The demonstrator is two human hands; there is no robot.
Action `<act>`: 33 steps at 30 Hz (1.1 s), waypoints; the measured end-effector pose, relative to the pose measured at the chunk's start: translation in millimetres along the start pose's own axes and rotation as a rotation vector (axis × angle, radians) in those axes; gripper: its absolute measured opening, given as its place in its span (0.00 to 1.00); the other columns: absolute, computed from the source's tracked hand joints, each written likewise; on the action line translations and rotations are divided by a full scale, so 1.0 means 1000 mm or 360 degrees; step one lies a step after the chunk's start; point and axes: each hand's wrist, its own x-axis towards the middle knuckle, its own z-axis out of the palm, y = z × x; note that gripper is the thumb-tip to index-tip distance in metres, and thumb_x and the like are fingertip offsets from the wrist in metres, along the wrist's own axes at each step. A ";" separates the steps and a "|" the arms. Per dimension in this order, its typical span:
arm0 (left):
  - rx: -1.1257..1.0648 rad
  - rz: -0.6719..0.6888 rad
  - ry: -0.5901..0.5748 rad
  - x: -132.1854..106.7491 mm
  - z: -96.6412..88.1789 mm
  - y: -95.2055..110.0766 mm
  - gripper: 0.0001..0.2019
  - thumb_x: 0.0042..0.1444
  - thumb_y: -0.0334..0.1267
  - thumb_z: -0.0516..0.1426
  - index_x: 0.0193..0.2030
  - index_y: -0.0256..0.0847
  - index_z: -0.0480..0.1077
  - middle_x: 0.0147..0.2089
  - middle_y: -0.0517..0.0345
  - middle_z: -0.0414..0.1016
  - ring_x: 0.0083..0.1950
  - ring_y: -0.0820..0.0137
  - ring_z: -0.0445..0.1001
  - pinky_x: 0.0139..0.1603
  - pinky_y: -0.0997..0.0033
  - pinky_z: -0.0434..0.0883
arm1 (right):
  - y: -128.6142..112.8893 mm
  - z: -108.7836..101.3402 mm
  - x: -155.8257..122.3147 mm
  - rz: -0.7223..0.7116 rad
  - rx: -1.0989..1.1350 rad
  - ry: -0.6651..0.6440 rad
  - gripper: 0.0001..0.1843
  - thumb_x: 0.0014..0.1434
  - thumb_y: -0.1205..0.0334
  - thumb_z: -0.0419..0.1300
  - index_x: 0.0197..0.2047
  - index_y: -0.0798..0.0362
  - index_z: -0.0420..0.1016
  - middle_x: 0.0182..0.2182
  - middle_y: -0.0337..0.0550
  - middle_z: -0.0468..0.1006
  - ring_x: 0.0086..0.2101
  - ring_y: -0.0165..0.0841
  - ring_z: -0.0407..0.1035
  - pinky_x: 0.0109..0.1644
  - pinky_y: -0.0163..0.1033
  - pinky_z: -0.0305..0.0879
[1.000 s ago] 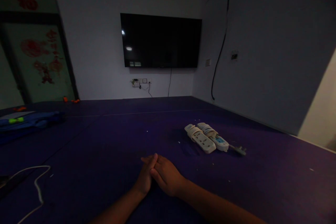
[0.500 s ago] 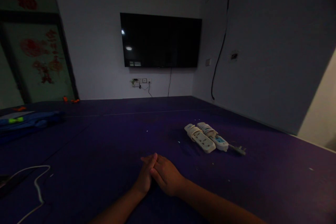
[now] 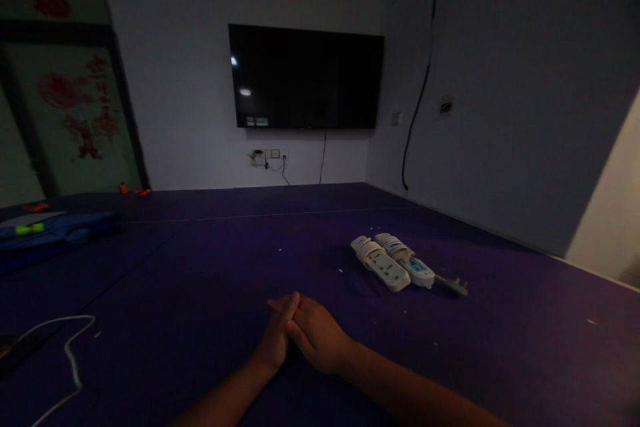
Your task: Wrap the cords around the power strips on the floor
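Observation:
My left hand (image 3: 278, 333) and my right hand (image 3: 320, 333) are clasped together low in the middle of the view. Both are closed; the fingers fold against each other and the palms are hidden. No object shows in either one. Beyond them to the right lie two white power strips side by side on the purple floor. The nearer power strip (image 3: 393, 271) has its cord wound round its far end. A blue-marked power strip (image 3: 420, 271) also carries a wound cord, and its plug (image 3: 456, 287) rests at the right.
A white cable (image 3: 70, 353) curves across the floor at left. Blue cloth (image 3: 75, 227) with a yellow-green item (image 3: 30, 229) lies farther back. A television (image 3: 307, 77) hangs on the far wall. A black cable (image 3: 423, 90) hangs down the right wall. Small white scraps dot the floor.

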 end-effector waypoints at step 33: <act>0.0039 0.0018 0.0006 -0.001 0.001 0.003 0.26 0.41 0.63 0.57 0.32 0.39 0.74 0.41 0.51 0.76 0.51 0.60 0.70 0.60 0.59 0.58 | -0.003 -0.002 0.001 -0.0014 -0.0018 0.0023 0.25 0.66 0.57 0.37 0.59 0.56 0.63 0.53 0.50 0.71 0.52 0.35 0.64 0.58 0.44 0.59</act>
